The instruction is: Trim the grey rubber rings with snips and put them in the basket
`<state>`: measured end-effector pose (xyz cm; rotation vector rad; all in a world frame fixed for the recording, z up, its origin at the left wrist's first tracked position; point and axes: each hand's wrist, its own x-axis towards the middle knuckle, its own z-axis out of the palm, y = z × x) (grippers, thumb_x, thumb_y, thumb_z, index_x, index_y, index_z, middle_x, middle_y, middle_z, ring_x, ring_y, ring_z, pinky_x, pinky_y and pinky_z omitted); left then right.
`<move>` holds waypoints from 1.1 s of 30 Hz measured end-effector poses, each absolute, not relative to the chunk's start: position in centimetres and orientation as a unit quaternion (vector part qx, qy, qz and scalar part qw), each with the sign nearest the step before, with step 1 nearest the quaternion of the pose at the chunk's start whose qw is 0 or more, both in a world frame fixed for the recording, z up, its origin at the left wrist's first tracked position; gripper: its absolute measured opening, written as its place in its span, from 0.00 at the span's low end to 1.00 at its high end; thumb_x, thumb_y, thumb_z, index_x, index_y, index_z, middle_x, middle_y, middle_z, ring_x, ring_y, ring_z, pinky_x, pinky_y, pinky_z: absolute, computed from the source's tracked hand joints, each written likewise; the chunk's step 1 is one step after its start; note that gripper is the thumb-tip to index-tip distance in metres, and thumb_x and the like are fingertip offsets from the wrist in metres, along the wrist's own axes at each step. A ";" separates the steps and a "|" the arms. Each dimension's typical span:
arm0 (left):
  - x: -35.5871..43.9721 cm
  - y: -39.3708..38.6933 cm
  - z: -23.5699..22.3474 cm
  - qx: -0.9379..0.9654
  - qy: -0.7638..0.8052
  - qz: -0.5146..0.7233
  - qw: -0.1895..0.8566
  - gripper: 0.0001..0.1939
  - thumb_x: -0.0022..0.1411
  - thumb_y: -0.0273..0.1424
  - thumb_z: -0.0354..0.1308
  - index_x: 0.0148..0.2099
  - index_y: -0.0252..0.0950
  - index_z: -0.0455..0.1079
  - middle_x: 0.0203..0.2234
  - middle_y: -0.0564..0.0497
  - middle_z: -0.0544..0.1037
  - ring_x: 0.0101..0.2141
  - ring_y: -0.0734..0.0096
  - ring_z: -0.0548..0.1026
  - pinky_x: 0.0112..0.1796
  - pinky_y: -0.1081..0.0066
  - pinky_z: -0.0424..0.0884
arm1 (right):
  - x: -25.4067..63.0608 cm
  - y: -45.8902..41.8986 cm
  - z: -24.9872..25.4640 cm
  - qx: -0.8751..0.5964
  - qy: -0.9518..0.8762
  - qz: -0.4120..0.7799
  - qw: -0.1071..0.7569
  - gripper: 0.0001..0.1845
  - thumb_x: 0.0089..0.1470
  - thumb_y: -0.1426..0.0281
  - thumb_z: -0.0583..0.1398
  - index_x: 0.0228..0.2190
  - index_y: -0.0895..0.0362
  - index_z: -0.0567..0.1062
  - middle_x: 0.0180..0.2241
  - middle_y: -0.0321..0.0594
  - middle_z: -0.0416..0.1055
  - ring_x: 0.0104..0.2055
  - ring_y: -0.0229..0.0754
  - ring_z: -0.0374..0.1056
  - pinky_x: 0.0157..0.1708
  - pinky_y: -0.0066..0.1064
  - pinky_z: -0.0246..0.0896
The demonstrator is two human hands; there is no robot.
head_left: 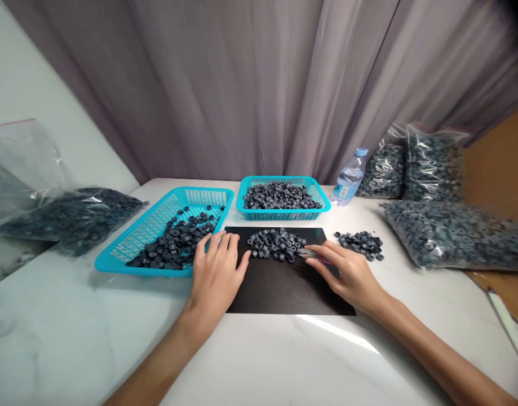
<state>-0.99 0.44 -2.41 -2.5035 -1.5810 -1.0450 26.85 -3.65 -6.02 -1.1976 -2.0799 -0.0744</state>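
A black mat [284, 287] lies on the white table, with a pile of small dark grey rings [276, 244] at its far end. My left hand [216, 270] rests flat on the mat's left edge, fingers stretched out, holding nothing. My right hand [347, 273] lies on the mat's right side, its fingers reaching toward the pile and pinched on a thin blurred tool [311, 256] that I cannot name. A second small heap of rings [362, 243] sits on the table just right of the mat.
Two turquoise baskets hold rings: a long one [132, 248] at the left, a smaller one [284, 213] behind the mat. A water bottle [349, 177] stands at the back right. Clear bags of rings lie right [448, 234] and left [72, 217]. A curtain hangs behind.
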 end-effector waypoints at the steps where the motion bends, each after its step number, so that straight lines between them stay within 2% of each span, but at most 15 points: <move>1: -1.0 0.5 -2.5 -0.802 -0.505 -0.319 0.014 0.13 0.65 0.34 0.59 0.49 0.36 0.76 0.47 0.35 0.80 0.56 0.36 0.69 0.61 0.42 0.52 | 26.8 -3.7 -6.0 -0.465 -0.809 -0.030 0.358 0.13 0.69 0.65 0.57 0.50 0.57 0.75 0.34 0.42 0.75 0.32 0.42 0.73 0.32 0.33 0.67; 7: -0.4 0.3 -2.3 -0.839 -0.481 -0.249 0.052 0.12 0.69 0.28 0.51 0.45 0.35 0.76 0.43 0.35 0.80 0.50 0.42 0.72 0.57 0.47 0.59 | 26.7 -3.5 -5.8 -0.463 -0.810 -0.040 0.357 0.13 0.70 0.65 0.56 0.49 0.57 0.75 0.33 0.42 0.75 0.33 0.42 0.74 0.31 0.32 0.67; 13: 0.3 0.3 -3.1 -0.841 -0.489 -0.232 0.014 0.08 0.69 0.30 0.54 0.43 0.37 0.74 0.37 0.40 0.80 0.42 0.47 0.75 0.46 0.56 0.67 | 26.8 -3.7 -5.8 -0.464 -0.812 -0.036 0.353 0.13 0.70 0.65 0.56 0.49 0.57 0.75 0.33 0.41 0.75 0.32 0.42 0.73 0.30 0.32 0.66; 19: 0.3 0.2 -3.0 -0.823 -0.502 -0.265 -0.009 0.06 0.68 0.29 0.55 0.39 0.41 0.71 0.32 0.47 0.78 0.36 0.56 0.76 0.38 0.64 0.67 | 26.7 -3.7 -5.7 -0.465 -0.811 -0.042 0.353 0.13 0.70 0.64 0.56 0.48 0.57 0.76 0.33 0.41 0.75 0.32 0.42 0.74 0.30 0.32 0.67; 21: 0.6 -0.2 -2.7 -0.795 -0.495 -0.337 -0.097 0.03 0.66 0.29 0.58 0.41 0.42 0.73 0.33 0.50 0.78 0.34 0.59 0.75 0.38 0.66 0.68 | 26.8 -3.6 -5.7 -0.465 -0.811 -0.040 0.352 0.13 0.70 0.64 0.56 0.48 0.57 0.76 0.33 0.41 0.75 0.32 0.42 0.74 0.30 0.32 0.67; 23: 1.2 -0.7 -2.4 -0.747 -0.466 -0.410 -0.238 0.05 0.63 0.30 0.63 0.43 0.43 0.76 0.35 0.51 0.79 0.33 0.64 0.75 0.39 0.68 0.69 | 26.8 -3.6 -5.7 -0.468 -0.811 -0.035 0.350 0.13 0.70 0.64 0.56 0.48 0.56 0.76 0.33 0.41 0.75 0.32 0.42 0.74 0.31 0.32 0.67; 25: 2.0 -1.1 -2.3 -0.698 -0.438 -0.429 -0.371 0.07 0.61 0.32 0.66 0.43 0.41 0.78 0.38 0.50 0.81 0.35 0.65 0.78 0.42 0.69 0.71 | 26.8 -3.6 -5.7 -0.471 -0.811 -0.029 0.345 0.13 0.70 0.64 0.56 0.48 0.56 0.76 0.34 0.42 0.75 0.33 0.42 0.74 0.32 0.32 0.68; 29: 3.2 -1.7 -2.1 -0.598 -0.410 -0.409 -0.554 0.09 0.63 0.36 0.66 0.41 0.37 0.77 0.39 0.46 0.83 0.44 0.58 0.82 0.49 0.66 0.74 | 26.8 -3.7 -5.8 -0.474 -0.810 -0.020 0.343 0.13 0.70 0.64 0.56 0.49 0.56 0.75 0.34 0.42 0.76 0.33 0.43 0.74 0.33 0.33 0.68; 33: 3.3 -2.0 -1.6 -0.505 -0.390 -0.412 -0.650 0.12 0.62 0.38 0.67 0.39 0.35 0.72 0.34 0.44 0.85 0.45 0.52 0.83 0.49 0.60 0.77 | 26.8 -3.6 -5.8 -0.474 -0.809 -0.025 0.346 0.13 0.69 0.64 0.56 0.49 0.56 0.76 0.34 0.42 0.76 0.32 0.42 0.74 0.32 0.33 0.68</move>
